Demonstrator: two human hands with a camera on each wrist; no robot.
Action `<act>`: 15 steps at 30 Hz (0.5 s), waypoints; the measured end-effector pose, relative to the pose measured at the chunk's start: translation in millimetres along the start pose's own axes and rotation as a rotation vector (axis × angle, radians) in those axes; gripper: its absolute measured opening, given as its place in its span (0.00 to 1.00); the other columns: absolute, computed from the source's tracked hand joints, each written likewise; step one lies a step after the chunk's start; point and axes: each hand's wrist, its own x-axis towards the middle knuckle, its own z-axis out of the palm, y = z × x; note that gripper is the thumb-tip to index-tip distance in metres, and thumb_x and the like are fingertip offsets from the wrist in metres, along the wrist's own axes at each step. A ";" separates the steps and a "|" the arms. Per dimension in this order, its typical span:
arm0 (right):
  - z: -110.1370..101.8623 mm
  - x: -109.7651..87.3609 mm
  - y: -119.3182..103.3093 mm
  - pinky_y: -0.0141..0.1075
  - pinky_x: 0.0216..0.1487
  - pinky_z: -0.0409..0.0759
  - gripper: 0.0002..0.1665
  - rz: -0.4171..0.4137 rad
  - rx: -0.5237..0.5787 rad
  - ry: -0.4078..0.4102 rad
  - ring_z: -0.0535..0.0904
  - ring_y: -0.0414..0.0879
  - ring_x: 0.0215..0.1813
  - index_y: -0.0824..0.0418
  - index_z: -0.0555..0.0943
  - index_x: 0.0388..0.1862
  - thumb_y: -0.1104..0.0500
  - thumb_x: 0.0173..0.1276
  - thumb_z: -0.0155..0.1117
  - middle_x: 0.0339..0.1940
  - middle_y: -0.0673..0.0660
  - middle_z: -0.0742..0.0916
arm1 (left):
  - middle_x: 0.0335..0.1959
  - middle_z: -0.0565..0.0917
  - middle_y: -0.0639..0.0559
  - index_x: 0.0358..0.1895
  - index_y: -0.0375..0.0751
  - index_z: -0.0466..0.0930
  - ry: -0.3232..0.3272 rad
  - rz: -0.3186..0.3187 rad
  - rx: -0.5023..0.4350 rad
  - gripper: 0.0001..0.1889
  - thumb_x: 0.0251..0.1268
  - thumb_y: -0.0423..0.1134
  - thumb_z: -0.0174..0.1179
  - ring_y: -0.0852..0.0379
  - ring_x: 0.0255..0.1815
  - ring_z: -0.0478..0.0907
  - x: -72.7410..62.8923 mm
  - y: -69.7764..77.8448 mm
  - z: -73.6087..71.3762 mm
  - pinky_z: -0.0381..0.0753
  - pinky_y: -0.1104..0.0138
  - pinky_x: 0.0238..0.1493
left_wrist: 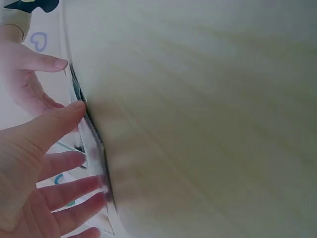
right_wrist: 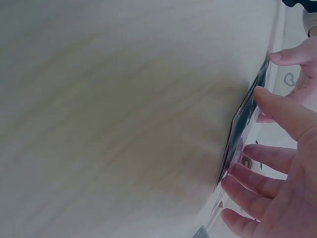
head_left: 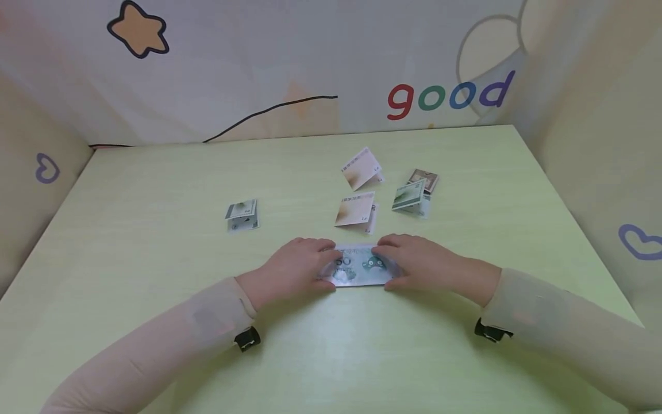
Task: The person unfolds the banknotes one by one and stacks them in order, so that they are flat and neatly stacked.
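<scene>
A green play banknote marked 50 lies flat on the table in front of the person, its layered edge showing in the right wrist view. At its left end, my left hand holds it with the thumb on the near edge and the fingers over the top and far side. My right hand grips the right end in the same way. Side by side in the left wrist view are the left thumb and, farther off, the right hand.
Beyond the hands stand two folded pinkish notes, one behind the other. To their right, a folded green note overlaps a brown note. Another folded green note sits to the left. A printed curtain borders the table's back.
</scene>
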 end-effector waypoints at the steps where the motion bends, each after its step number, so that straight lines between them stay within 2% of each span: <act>1: 0.5 0.6 -0.2 0.48 0.59 0.70 0.41 -0.004 -0.011 -0.003 0.71 0.55 0.59 0.65 0.70 0.64 0.46 0.56 0.70 0.61 0.61 0.74 | 0.62 0.72 0.47 0.63 0.46 0.71 -0.009 0.000 0.005 0.31 0.58 0.56 0.62 0.51 0.62 0.68 0.5 0.1 0.8 0.65 0.59 0.62; 9: 2.1 2.6 -1.2 0.46 0.57 0.73 0.40 -0.034 -0.069 -0.010 0.72 0.54 0.56 0.66 0.71 0.62 0.48 0.55 0.71 0.59 0.61 0.74 | 0.63 0.71 0.47 0.61 0.48 0.74 -0.023 0.013 0.060 0.29 0.59 0.57 0.60 0.50 0.62 0.67 1.2 2.2 3.0 0.66 0.57 0.62; 12: 1.5 2.1 -1.6 0.45 0.56 0.73 0.40 -0.032 -0.069 -0.013 0.72 0.53 0.56 0.65 0.71 0.63 0.48 0.55 0.71 0.59 0.61 0.74 | 0.63 0.70 0.46 0.61 0.49 0.74 -0.002 0.015 0.079 0.28 0.59 0.56 0.60 0.49 0.63 0.67 -0.3 3.5 5.1 0.67 0.57 0.61; 15: 0.7 1.9 -1.7 0.45 0.56 0.73 0.39 -0.035 -0.072 -0.013 0.72 0.53 0.56 0.65 0.71 0.62 0.48 0.56 0.71 0.60 0.60 0.74 | 0.62 0.70 0.44 0.59 0.48 0.77 0.037 0.050 0.106 0.24 0.60 0.52 0.61 0.48 0.60 0.69 -2.7 6.9 6.1 0.69 0.58 0.59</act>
